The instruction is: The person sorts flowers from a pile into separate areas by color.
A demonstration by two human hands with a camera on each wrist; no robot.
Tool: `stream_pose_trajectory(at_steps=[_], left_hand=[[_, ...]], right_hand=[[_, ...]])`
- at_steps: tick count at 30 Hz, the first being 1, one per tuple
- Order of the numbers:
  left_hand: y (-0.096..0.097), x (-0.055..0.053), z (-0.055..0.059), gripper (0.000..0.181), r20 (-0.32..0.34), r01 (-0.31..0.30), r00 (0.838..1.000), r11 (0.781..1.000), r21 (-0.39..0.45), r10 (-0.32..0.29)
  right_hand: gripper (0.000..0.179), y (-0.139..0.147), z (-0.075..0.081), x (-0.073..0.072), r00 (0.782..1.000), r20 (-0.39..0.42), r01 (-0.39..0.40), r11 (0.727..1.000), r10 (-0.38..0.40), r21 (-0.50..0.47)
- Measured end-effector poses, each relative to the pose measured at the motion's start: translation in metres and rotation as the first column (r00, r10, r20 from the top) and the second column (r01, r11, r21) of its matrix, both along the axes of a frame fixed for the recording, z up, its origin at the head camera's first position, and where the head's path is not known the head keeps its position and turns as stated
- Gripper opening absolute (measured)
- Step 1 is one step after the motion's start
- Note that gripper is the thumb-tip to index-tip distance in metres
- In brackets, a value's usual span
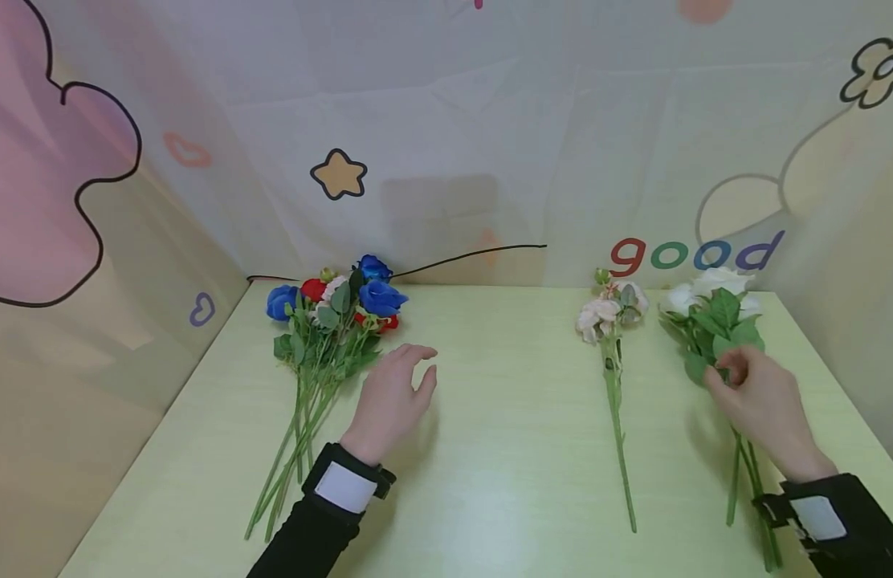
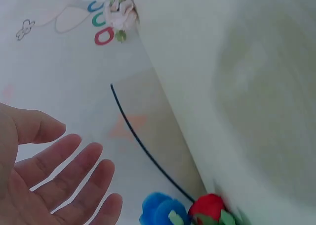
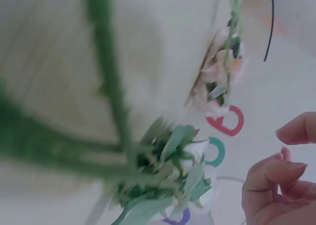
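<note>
My left hand point(image 1: 392, 400) hovers just right of a mixed bunch of flowers, its fingers relaxed and nothing in them. That bunch has blue roses point(image 1: 383, 298), red flowers point(image 1: 313, 290) and long green stems point(image 1: 302, 437). Over the leafy part of the white flowers point(image 1: 721, 282) is my right hand point(image 1: 768, 405), fingers loosely bent. In the right wrist view, a gap shows between the thumb point(image 3: 298, 128) and the bent fingers, and the green stems point(image 3: 106, 62) pass apart from them. Part of the white bunch is hidden behind that hand.
Pale pink flowers point(image 1: 598, 317) on a long stem lie between the two bunches, nearer the white ones. All lie on a light green table point(image 1: 504, 449). Behind it hangs a printed cloth point(image 1: 446, 120) with a star and the word "good".
</note>
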State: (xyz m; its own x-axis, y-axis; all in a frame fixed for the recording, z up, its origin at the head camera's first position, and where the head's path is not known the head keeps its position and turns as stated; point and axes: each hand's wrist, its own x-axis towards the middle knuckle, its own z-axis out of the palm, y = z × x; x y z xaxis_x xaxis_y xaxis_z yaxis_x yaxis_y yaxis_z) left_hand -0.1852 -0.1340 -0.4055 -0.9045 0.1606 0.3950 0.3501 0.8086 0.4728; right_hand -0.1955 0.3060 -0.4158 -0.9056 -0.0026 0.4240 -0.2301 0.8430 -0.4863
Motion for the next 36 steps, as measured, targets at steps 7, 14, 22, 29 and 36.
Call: stream_pose_trajectory(at_steps=[7, 14, 22, 29, 36], left_hand=[[-0.027, -0.005, 0.007, 0.018, -0.054, -0.033, 0.998, 0.999, 0.002, 0.033], [-0.058, 0.0, 0.009, 0.017, -0.02, -0.097, 0.995, 0.995, -0.001, 0.097], [-0.091, 0.013, 0.01, 0.018, 0.044, -0.142, 0.989, 0.99, -0.024, 0.143], [-0.115, 0.023, 0.008, 0.019, 0.059, -0.185, 0.98, 0.981, -0.06, 0.188], [-0.127, 0.032, 0.005, 0.02, 0.113, -0.189, 0.974, 0.979, -0.076, 0.197]], right_hand=[[0.013, -0.031, 0.009, -0.002, 0.998, 0.046, -0.032, 0.993, 0.038, -0.115], [0.014, -0.076, 0.016, -0.004, 0.988, 0.062, -0.12, 0.959, 0.141, -0.258], [0.022, -0.127, 0.021, -0.004, 0.929, 0.182, -0.178, 0.822, 0.321, -0.541], [0.027, -0.164, 0.026, -0.003, 0.865, 0.225, -0.145, 0.653, 0.449, -0.743], [0.022, -0.197, 0.024, -0.001, 0.815, 0.193, -0.118, 0.483, 0.546, -0.868]])
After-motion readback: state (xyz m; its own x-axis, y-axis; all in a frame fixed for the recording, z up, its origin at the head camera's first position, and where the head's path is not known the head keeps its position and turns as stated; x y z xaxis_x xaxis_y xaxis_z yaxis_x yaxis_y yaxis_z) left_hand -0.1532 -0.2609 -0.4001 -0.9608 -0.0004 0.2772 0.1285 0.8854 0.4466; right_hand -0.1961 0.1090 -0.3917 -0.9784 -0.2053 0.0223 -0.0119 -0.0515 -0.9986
